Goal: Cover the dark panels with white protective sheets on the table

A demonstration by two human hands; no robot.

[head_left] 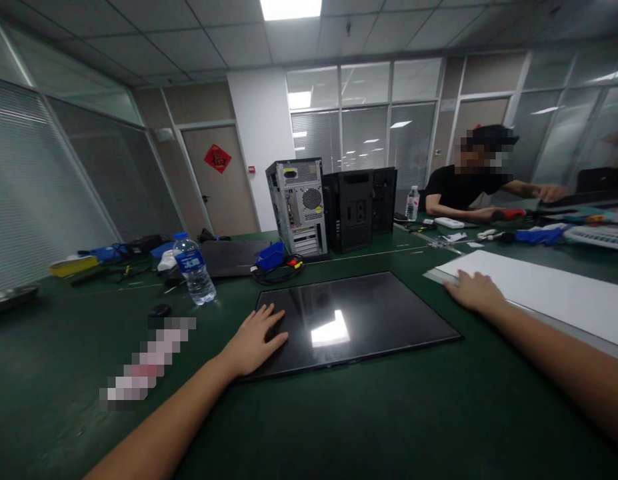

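One glossy black panel point(373, 310) under spread, loose left fingers point(263, 318), white board point(553, 290) at right fingers point(467, 283), grip unclear.

Only one thing really legible here: the red diamond sign point(218, 159) on the pale door point(241, 197) has a big dark 福 on it. The nearer water bottle point(201, 285) wears a blue label point(189, 261) with chunky white characters, too blurry to call. Farther bottle's point(412, 208) red-and-white label point(413, 199)? Way too tiny, honestly.
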